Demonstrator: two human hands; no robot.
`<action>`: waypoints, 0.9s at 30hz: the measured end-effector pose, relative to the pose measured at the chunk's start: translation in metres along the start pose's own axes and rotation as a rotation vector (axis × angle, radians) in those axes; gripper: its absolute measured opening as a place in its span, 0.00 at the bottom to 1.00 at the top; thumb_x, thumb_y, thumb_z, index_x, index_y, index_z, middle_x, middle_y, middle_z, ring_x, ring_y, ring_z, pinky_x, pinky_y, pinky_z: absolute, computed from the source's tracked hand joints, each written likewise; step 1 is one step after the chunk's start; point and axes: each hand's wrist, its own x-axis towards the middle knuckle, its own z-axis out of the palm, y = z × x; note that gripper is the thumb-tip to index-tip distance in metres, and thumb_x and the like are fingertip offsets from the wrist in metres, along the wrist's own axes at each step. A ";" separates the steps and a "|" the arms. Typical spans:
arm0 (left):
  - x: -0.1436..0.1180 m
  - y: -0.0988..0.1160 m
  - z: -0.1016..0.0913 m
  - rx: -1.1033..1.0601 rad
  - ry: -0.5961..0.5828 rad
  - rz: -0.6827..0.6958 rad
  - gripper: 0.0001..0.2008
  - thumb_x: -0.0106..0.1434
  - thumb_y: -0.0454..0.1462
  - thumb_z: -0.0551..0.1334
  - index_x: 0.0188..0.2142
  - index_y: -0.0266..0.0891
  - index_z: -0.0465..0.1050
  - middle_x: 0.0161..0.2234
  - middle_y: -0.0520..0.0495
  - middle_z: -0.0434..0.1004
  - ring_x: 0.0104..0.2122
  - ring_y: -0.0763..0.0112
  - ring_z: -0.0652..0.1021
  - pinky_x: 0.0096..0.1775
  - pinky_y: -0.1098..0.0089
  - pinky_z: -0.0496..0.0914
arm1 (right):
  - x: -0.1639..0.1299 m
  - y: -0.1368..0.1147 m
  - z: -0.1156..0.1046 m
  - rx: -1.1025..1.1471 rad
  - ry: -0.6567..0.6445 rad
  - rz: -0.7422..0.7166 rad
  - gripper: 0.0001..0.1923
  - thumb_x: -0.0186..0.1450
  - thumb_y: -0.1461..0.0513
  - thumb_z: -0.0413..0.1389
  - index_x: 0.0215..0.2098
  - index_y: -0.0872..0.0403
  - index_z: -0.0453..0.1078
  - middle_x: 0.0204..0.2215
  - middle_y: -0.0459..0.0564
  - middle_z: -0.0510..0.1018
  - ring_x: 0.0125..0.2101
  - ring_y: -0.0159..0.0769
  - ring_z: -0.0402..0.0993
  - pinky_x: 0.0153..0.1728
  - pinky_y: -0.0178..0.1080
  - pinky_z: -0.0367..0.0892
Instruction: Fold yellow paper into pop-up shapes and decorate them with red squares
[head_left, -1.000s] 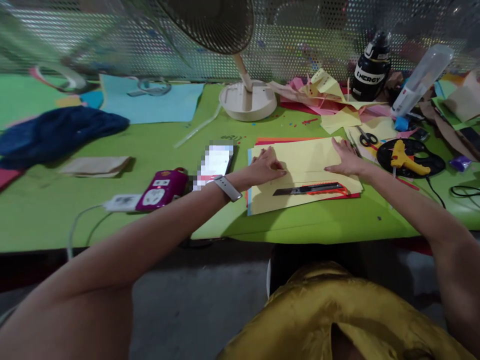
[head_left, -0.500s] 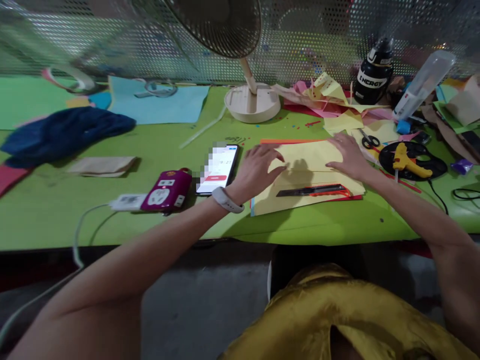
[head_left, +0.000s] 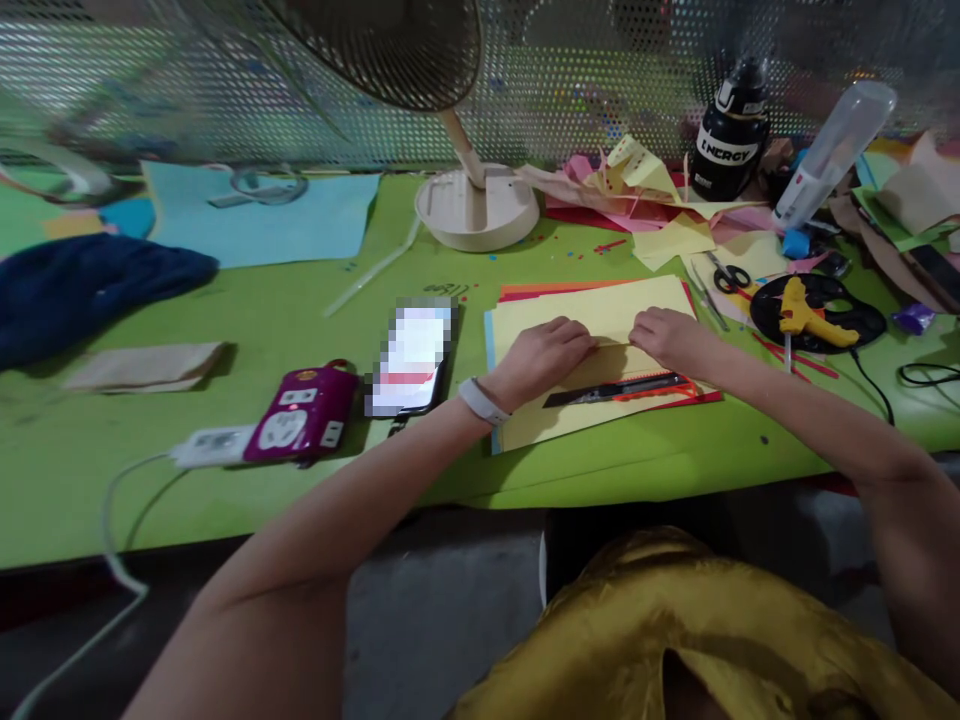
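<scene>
Pale yellow paper [head_left: 592,300] lies on a stack with blue, orange and red edges showing, and a crease or sheet edge runs across its middle. My left hand [head_left: 551,352], with a white band at the wrist, has its fingers curled closed on the paper at that line. Closed in the same way, my right hand [head_left: 677,342] pinches the paper a short way to the right. The fingertips of both hands are partly hidden. Just below them a utility knife [head_left: 645,386] with an orange and black handle rests on the paper, touched by neither hand.
Left of the stack lie a lit phone [head_left: 411,355] and a purple power adapter [head_left: 304,415]. A fan [head_left: 476,215] stands behind. To the right are scissors [head_left: 729,272], a yellow glue gun [head_left: 814,318] on a black tray, paper scraps [head_left: 675,240] and a black bottle [head_left: 729,140].
Both hands have come down onto the yellow paper and closer together. Their fingers, spread before, have closed on the paper at its middle line. The view has shifted slightly right.
</scene>
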 end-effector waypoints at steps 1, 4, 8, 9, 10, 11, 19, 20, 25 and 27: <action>0.001 0.001 0.000 0.034 -0.014 0.012 0.19 0.75 0.38 0.48 0.44 0.35 0.78 0.43 0.36 0.80 0.42 0.56 0.78 0.42 0.57 0.75 | 0.000 0.000 0.001 -0.007 0.001 0.003 0.22 0.75 0.67 0.38 0.47 0.63 0.74 0.43 0.64 0.77 0.43 0.45 0.69 0.44 0.45 0.63; 0.003 0.002 0.001 0.099 -0.032 0.006 0.19 0.75 0.37 0.48 0.43 0.35 0.78 0.42 0.37 0.80 0.42 0.57 0.78 0.43 0.58 0.74 | 0.001 0.000 0.005 0.011 0.028 0.027 0.21 0.75 0.66 0.39 0.48 0.62 0.74 0.44 0.63 0.77 0.43 0.46 0.69 0.43 0.46 0.63; 0.008 -0.002 0.005 0.005 0.054 -0.092 0.16 0.73 0.39 0.52 0.40 0.35 0.79 0.38 0.38 0.80 0.40 0.58 0.78 0.43 0.59 0.73 | 0.002 0.002 0.008 0.114 0.054 0.099 0.16 0.75 0.64 0.45 0.48 0.60 0.75 0.43 0.61 0.78 0.44 0.47 0.70 0.44 0.46 0.64; 0.009 -0.003 0.006 -0.043 0.069 -0.118 0.16 0.73 0.39 0.53 0.40 0.36 0.79 0.38 0.39 0.80 0.39 0.58 0.78 0.43 0.60 0.73 | 0.003 0.003 0.007 0.157 0.053 0.134 0.15 0.74 0.64 0.47 0.47 0.60 0.75 0.43 0.61 0.78 0.45 0.46 0.70 0.44 0.46 0.64; 0.010 -0.005 0.006 -0.099 0.078 -0.153 0.15 0.72 0.40 0.55 0.39 0.37 0.79 0.37 0.41 0.80 0.38 0.59 0.79 0.42 0.61 0.73 | 0.003 0.004 0.006 0.209 0.053 0.178 0.14 0.74 0.63 0.49 0.45 0.60 0.76 0.43 0.60 0.78 0.45 0.46 0.71 0.45 0.45 0.64; 0.011 -0.007 0.006 -0.158 0.078 -0.193 0.14 0.71 0.41 0.56 0.38 0.38 0.80 0.36 0.42 0.81 0.37 0.61 0.79 0.40 0.62 0.73 | 0.004 0.005 0.005 0.266 0.052 0.227 0.12 0.73 0.63 0.51 0.44 0.59 0.76 0.42 0.59 0.79 0.45 0.45 0.72 0.45 0.44 0.64; 0.014 -0.010 -0.008 -0.348 -0.015 -0.449 0.10 0.65 0.43 0.63 0.36 0.40 0.80 0.36 0.45 0.82 0.33 0.63 0.79 0.37 0.64 0.72 | 0.007 0.013 0.005 0.539 0.056 0.425 0.08 0.69 0.61 0.57 0.38 0.55 0.77 0.39 0.54 0.80 0.39 0.41 0.74 0.40 0.41 0.65; 0.013 -0.007 -0.010 -0.305 -0.026 -0.448 0.09 0.65 0.42 0.63 0.36 0.40 0.80 0.36 0.44 0.83 0.34 0.62 0.80 0.38 0.63 0.72 | 0.007 0.013 0.005 0.548 0.058 0.427 0.07 0.69 0.61 0.57 0.38 0.55 0.77 0.39 0.54 0.80 0.39 0.40 0.74 0.40 0.41 0.65; 0.008 0.024 -0.011 0.010 0.082 -0.270 0.15 0.72 0.37 0.53 0.46 0.42 0.79 0.55 0.41 0.78 0.57 0.54 0.75 0.62 0.47 0.60 | 0.007 0.014 0.006 0.551 0.056 0.430 0.07 0.69 0.62 0.58 0.38 0.56 0.77 0.39 0.54 0.80 0.39 0.40 0.74 0.41 0.41 0.65; 0.005 0.037 -0.003 0.012 0.057 -0.158 0.20 0.75 0.40 0.49 0.58 0.39 0.72 0.66 0.39 0.66 0.66 0.58 0.66 0.66 0.51 0.54 | 0.008 0.013 0.006 0.541 0.054 0.430 0.07 0.69 0.62 0.57 0.38 0.56 0.78 0.39 0.55 0.80 0.40 0.40 0.74 0.41 0.41 0.65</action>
